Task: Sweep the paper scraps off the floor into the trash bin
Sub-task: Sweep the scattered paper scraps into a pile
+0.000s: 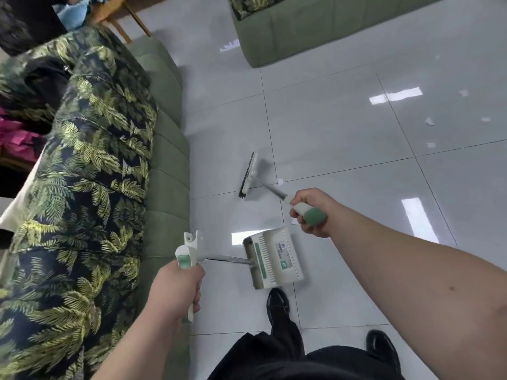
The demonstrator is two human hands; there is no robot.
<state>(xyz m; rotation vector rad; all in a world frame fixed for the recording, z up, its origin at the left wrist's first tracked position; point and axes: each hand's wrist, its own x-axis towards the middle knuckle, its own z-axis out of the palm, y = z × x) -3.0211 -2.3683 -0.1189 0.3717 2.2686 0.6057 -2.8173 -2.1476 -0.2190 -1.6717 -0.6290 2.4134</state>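
Both forearms are bare, no sleeve reaching into view and nothing worn at either wrist. The left hand [175, 290] and right hand [311, 212] carry no rings, watch or gloves. Below the arms hangs dark clothing — black trousers [285, 341]. On the feet, glossy black leather shoes [277, 304] — rounded toes, one just ahead of the trouser hem.

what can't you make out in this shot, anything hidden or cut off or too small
Head view, the only one:
- Trash bin: not in frame.
- Inside of the dustpan: faces away, so any contents are hidden.
- Broom head bristles: seen edge-on and blurred, floor contact unclear.
- Scrap by the right hand: mostly covered by the hand.
- Far scraps: too small to tell from floor glare.
- Left hand covers most of the dustpan handle grip.
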